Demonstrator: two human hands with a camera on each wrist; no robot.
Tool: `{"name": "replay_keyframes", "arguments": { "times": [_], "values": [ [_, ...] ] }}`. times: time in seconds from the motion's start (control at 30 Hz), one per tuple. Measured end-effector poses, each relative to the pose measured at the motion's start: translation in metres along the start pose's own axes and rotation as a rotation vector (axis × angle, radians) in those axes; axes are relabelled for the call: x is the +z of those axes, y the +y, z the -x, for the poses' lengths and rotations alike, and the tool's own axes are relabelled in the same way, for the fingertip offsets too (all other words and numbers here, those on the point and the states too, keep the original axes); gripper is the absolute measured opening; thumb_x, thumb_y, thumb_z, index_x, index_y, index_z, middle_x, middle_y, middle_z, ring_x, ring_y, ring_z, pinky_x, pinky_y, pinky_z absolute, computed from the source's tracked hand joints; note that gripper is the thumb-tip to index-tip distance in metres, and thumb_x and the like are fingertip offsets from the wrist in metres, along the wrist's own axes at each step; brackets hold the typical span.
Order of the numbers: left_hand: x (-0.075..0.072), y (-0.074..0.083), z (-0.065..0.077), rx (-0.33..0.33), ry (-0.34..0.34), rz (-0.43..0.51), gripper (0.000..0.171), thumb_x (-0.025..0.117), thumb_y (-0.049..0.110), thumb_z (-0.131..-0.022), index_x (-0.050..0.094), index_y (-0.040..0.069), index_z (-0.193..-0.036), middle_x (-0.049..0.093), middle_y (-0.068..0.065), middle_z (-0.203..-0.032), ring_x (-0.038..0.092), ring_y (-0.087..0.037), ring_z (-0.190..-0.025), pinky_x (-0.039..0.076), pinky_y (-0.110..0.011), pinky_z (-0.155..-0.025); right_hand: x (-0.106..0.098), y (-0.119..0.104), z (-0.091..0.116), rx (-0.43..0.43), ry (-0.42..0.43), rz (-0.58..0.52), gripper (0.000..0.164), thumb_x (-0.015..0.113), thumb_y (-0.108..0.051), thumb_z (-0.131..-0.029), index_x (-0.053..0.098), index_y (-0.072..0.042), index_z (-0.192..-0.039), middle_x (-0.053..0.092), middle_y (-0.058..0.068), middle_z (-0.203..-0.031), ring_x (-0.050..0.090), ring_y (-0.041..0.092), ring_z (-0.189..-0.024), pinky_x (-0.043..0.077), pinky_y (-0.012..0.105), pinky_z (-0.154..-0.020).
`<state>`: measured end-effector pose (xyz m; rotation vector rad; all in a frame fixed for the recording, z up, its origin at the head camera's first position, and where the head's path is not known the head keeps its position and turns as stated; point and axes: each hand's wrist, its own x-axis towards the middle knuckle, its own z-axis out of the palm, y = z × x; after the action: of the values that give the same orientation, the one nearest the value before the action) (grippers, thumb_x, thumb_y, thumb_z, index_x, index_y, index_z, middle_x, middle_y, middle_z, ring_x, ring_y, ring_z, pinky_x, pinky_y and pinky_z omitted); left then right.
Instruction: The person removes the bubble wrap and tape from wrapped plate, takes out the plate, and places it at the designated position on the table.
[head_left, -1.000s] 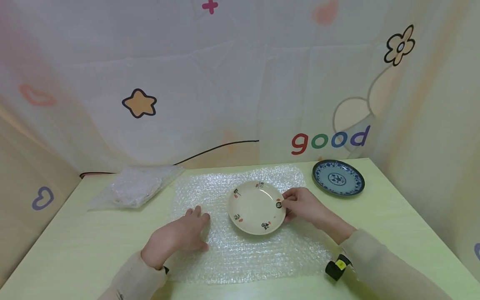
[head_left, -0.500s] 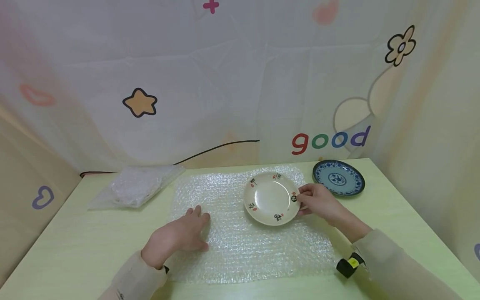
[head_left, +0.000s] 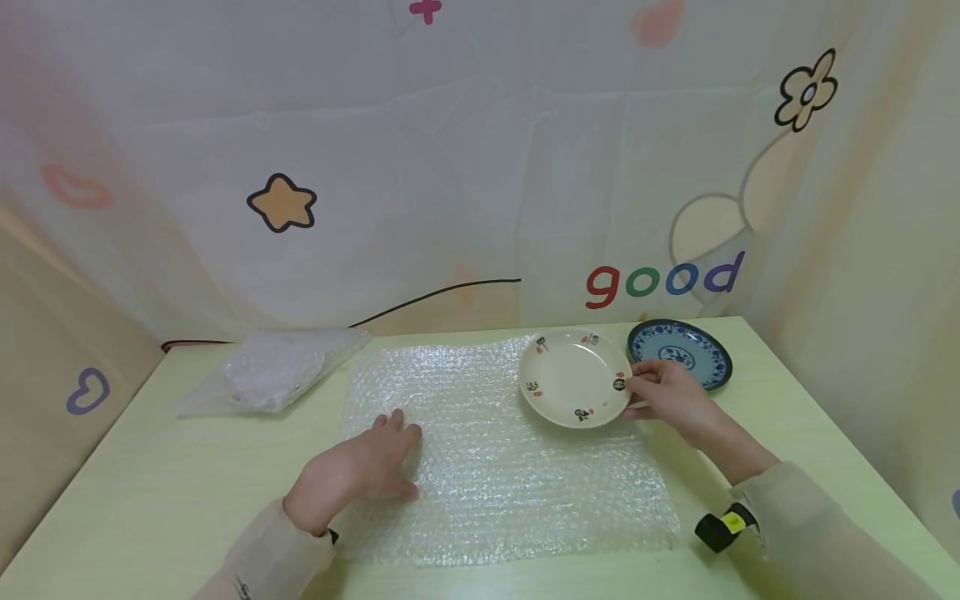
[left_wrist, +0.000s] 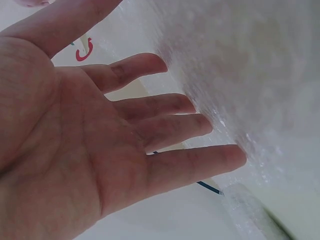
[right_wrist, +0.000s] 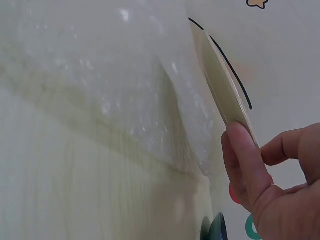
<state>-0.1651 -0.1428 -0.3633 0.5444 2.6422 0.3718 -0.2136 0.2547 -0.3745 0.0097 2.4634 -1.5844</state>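
A cream plate (head_left: 576, 379) with small black and red motifs around its rim is held up over the back right of a bubble wrap sheet (head_left: 487, 500). My right hand (head_left: 671, 400) pinches its right edge; in the right wrist view the plate (right_wrist: 220, 82) appears edge-on between thumb and fingers, raised off the sheet. At the sheet's left side my left hand (head_left: 360, 471) rests with its fingers spread. The left wrist view shows that palm (left_wrist: 95, 140), holding nothing, its fingertips at the bubble wrap (left_wrist: 240, 75).
Just beyond my right hand lies a blue patterned plate (head_left: 675, 350), partly covered by the fingers in the head view. A bubble-wrapped bundle (head_left: 277, 371) sits at the table's back left. A printed curtain (head_left: 420, 208) hangs directly behind the table.
The right hand has carried the cream plate rightward and toward the back, from the middle of the bubble wrap to beside the blue plate. My left hand has stayed in place.
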Motion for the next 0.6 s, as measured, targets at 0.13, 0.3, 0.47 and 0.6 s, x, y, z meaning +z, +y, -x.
{"name": "replay_keyframes", "arguments": {
  "times": [0.13,0.3,0.47,0.6],
  "values": [
    [0.0,0.0,0.0,0.004,-0.001,0.003,0.067,0.083,0.017,-0.089,0.048,-0.006,-0.141,0.02,-0.04,-0.158,0.02,-0.057,-0.146,0.036,-0.067,-0.108,-0.011,0.002,0.002,-0.021,0.006,-0.001,0.045,0.049,-0.009,-0.107,0.038,0.02,-0.141,0.052,0.033,-0.127,0.065,0.021,-0.094,0.06,0.029,-0.078],
    [0.0,-0.001,0.0,0.002,0.0,0.013,0.068,0.083,0.017,-0.089,0.047,-0.006,-0.143,0.02,-0.039,-0.159,0.019,-0.057,-0.146,0.034,-0.068,-0.109,-0.023,0.008,0.001,-0.027,0.02,-0.011,0.049,0.048,-0.01,-0.109,0.034,0.02,-0.144,0.05,0.036,-0.131,0.065,0.019,-0.095,0.06,0.029,-0.079],
    [0.0,-0.001,0.001,0.002,-0.002,0.014,0.069,0.083,0.017,-0.089,0.046,-0.006,-0.144,0.019,-0.039,-0.159,0.018,-0.057,-0.147,0.035,-0.067,-0.109,-0.035,0.019,0.0,-0.012,0.037,-0.046,0.051,0.047,-0.011,-0.109,0.031,0.021,-0.145,0.051,0.036,-0.132,0.068,0.013,-0.091,0.06,0.028,-0.079],
    [0.0,-0.001,0.0,-0.005,-0.003,0.011,0.069,0.082,0.017,-0.09,0.046,-0.006,-0.144,0.019,-0.039,-0.159,0.018,-0.057,-0.147,0.034,-0.067,-0.11,-0.044,0.026,0.001,-0.007,0.043,-0.072,0.052,0.047,-0.012,-0.109,0.029,0.021,-0.145,0.052,0.034,-0.13,0.069,0.009,-0.087,0.06,0.027,-0.08]
  ]
}}
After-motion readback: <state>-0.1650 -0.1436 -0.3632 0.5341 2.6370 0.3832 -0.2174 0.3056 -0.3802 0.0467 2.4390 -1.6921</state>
